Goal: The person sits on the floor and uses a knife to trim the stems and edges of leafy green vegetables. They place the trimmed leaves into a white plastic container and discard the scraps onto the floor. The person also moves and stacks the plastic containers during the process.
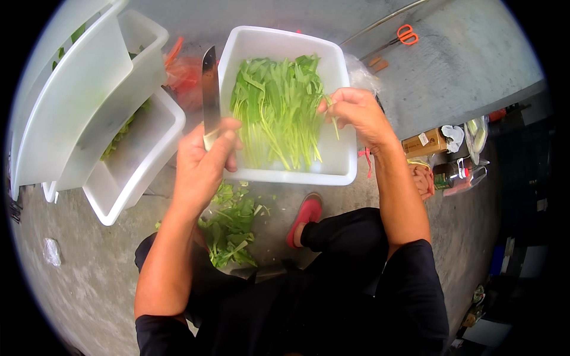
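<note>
A white plastic tub (336,167) stands before me, with long-stemmed leafy greens (278,109) lying in it, leaves toward the far side and stems toward me. At the tub's left rim my left hand (207,151) grips the pale handle of a kitchen knife (211,89). Its dark, stained blade points away from me. My right hand (356,111), over the tub's right side, pinches a thin green stem (335,127) between thumb and fingers. Part of that stem is hidden behind the fingers.
More white tubs (147,178) with greens are stacked at an angle on the left. Leaf scraps (231,227) lie on the concrete floor below. Orange-handled scissors (406,35) rest on the grey surface beyond. Right of me are a cardboard box (425,142) and bagged goods (421,178).
</note>
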The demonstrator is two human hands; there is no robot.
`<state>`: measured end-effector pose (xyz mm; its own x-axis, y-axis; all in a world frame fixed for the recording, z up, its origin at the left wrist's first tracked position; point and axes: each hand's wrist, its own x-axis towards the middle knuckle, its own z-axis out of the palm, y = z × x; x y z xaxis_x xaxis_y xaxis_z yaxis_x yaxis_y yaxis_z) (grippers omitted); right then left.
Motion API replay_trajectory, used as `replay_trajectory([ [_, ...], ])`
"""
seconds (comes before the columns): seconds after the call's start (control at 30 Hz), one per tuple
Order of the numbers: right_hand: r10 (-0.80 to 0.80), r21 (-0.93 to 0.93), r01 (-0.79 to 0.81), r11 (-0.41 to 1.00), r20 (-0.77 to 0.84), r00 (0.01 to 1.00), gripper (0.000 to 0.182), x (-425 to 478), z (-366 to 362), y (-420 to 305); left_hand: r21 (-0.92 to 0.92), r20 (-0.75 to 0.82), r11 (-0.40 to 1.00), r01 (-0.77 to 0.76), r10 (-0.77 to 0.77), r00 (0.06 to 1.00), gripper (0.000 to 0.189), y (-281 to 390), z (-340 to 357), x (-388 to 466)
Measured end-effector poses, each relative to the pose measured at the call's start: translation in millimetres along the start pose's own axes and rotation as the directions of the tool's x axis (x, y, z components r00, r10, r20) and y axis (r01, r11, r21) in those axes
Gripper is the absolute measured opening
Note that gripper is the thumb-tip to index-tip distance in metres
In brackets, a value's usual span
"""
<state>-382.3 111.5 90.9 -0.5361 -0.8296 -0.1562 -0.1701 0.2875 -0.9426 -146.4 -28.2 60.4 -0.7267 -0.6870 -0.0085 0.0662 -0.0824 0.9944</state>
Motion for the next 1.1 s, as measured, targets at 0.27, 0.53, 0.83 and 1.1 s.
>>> replay_trajectory([
  [0.27,-0.334,0.216,0.270,0.938,0.360,0.871,0.011,-56,31,-2,-0.012,-0.052,0.999,0.037,-0.038,0.998,0.018,-1,-2,-1],
  [0.53,-0.136,-0.760,0.248,0.600,0.209,0.968,0.012,-17,26,16,0.030,-0.081,0.999,0.027,-0.025,0.996,0.017,0,-8,-3],
  [0.83,-0.134,-0.884,0.405,0.233,0.384,0.914,0.013,57,29,63,0.050,-0.077,0.995,0.087,-0.083,0.994,0.017,0,-7,0],
  [1.1,-0.193,-0.861,0.488,0.142,0.460,0.867,0.011,57,27,57,0.077,-0.080,0.994,0.079,-0.073,0.994,0.017,2,-10,-2],
])
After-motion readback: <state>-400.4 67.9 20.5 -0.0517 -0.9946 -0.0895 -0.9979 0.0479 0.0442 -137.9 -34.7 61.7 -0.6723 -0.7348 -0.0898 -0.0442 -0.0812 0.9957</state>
